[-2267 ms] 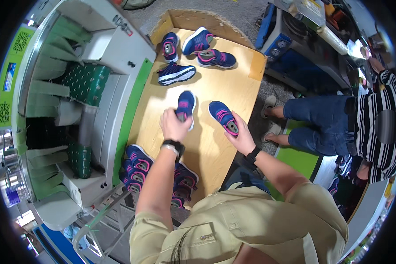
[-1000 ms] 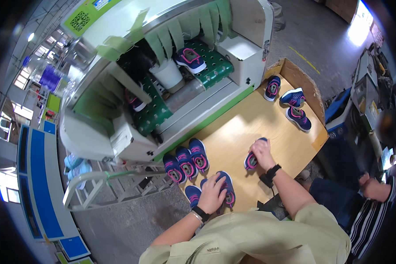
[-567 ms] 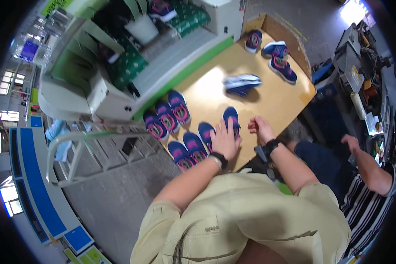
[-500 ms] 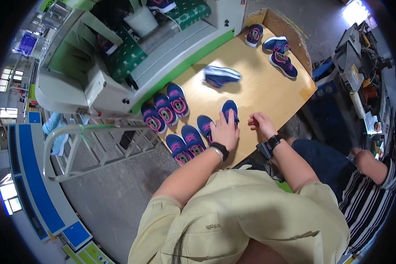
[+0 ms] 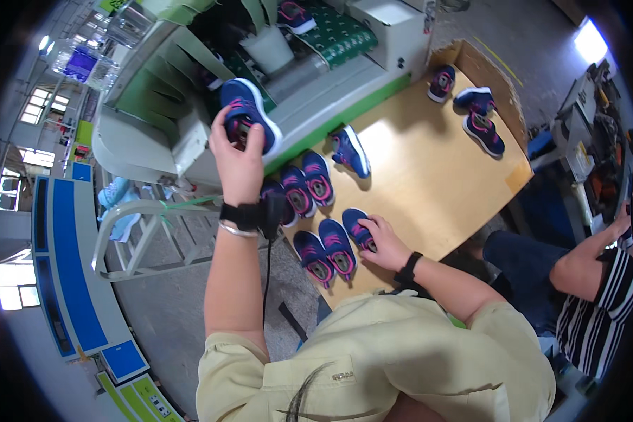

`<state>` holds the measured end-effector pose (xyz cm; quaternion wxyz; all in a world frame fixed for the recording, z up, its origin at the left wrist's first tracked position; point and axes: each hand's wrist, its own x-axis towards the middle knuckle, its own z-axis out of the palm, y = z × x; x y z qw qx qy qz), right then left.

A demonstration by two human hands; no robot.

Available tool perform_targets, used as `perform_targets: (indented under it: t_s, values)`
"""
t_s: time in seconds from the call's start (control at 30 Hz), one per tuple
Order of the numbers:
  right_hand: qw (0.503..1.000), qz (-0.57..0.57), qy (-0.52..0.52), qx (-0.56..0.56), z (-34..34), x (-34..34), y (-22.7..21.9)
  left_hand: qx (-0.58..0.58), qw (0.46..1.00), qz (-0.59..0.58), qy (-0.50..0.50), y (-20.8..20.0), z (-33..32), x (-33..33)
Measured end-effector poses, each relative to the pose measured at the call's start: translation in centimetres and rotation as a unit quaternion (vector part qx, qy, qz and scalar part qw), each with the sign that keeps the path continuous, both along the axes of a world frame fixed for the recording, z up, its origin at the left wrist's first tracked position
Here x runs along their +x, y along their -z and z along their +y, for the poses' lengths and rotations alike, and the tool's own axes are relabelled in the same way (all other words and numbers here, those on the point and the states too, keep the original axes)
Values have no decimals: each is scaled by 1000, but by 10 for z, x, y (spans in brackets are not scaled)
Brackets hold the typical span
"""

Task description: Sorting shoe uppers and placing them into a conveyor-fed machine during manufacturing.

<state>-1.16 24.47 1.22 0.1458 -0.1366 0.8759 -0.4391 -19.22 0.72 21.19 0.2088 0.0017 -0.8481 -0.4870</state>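
Note:
My left hand [image 5: 238,158] is raised over the edge of the machine and grips a navy sneaker [image 5: 246,98] with pink laces and a white sole, fingers and thumb at its collar. On the tabletop, my right hand [image 5: 385,245] has its fingers closed at the opening of another navy sneaker [image 5: 355,221]. Just left of that one stand two upright sneakers [image 5: 337,239] side by side. A row of three sneakers [image 5: 317,174] sits behind them, partly covered by my left wrist. Near the row, one sneaker [image 5: 350,152] lies on its side, sole facing right.
Several more sneakers [image 5: 482,135] stand by a cardboard barrier [image 5: 496,88] at the table's far right. Beyond the tan tabletop [image 5: 429,190] is a machine with a green conveyor belt [image 5: 337,39]. A metal rack [image 5: 141,211] stands left. A person in a striped shirt [image 5: 591,316] is at right.
From the table my left hand has risen up and left, now holding a sneaker. My right hand has come left onto a sneaker. The blurred sneaker now rests nearer the row. The view has shifted.

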Motion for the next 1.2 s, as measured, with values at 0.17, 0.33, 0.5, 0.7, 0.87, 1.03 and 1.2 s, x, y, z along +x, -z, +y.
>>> perform_targets:
  t_s: [0.17, 0.33, 0.5, 0.7, 0.87, 1.03, 1.2]
  values:
    - [964, -186, 94, -167, 25, -20, -48, -110, 985, 27, -129, 21, -56, -66]
    - [964, 70, 160, -201, 51, -108, -137, -117, 980, 21, -159, 20, -53, -111]
    - [877, 345, 222, -249, 24, -256, -199, -84, 984, 55, -145, 33, -38, -107]
    - [898, 380, 214, -62, -3, -334, -128, -222, 971, 74, 38, 65, 20, -3]
    - [863, 375, 330, 79, 117, -285, -78, -370, 908, -48, 193, 108, 26, 26]
    - [816, 126, 519, 223, 310, -183, 16, -438, 844, -28, 308, 141, 76, -3]
    - [953, -8, 300, -51, 267, -148, 1, -522, 775, -25, 355, 181, 101, -33]
